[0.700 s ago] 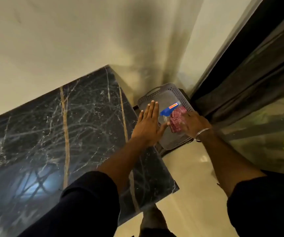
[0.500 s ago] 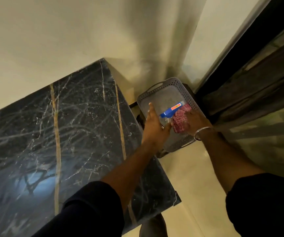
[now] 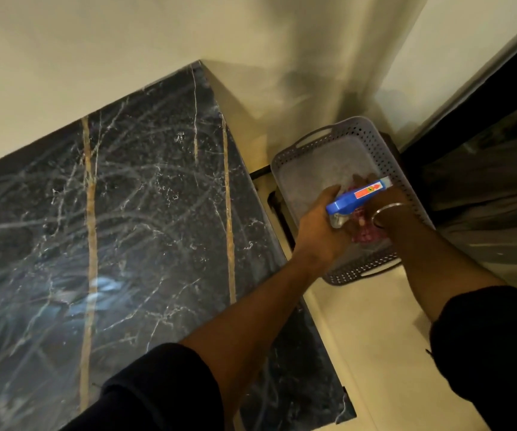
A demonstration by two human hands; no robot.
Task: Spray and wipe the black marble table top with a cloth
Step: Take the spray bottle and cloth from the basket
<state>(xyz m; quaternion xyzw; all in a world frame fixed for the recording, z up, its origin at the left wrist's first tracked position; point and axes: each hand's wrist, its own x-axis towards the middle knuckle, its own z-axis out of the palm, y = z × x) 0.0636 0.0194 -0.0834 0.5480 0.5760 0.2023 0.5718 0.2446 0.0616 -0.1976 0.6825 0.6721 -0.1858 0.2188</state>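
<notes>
The black marble table top (image 3: 145,219) with white veins and gold stripes fills the left. To its right a grey perforated basket (image 3: 384,150) sits on the floor. My left hand (image 3: 319,231) grips a spray bottle with a blue head (image 3: 349,203) and an orange label, over the basket. My right hand (image 3: 391,209), with a metal bangle on the wrist, reaches into the basket onto a red checked cloth (image 3: 363,231). The bottle and my left hand hide most of the right hand's fingers and most of the cloth.
A cream wall (image 3: 126,42) runs behind the table. Pale floor (image 3: 372,337) lies between the table and a dark glass panel (image 3: 484,197) on the right. The basket stands in the corner by the wall and the panel.
My left hand went from flat and open beside the basket to gripping the spray bottle and lifting it. The view has shifted; my right hand stays on the cloth in the basket.
</notes>
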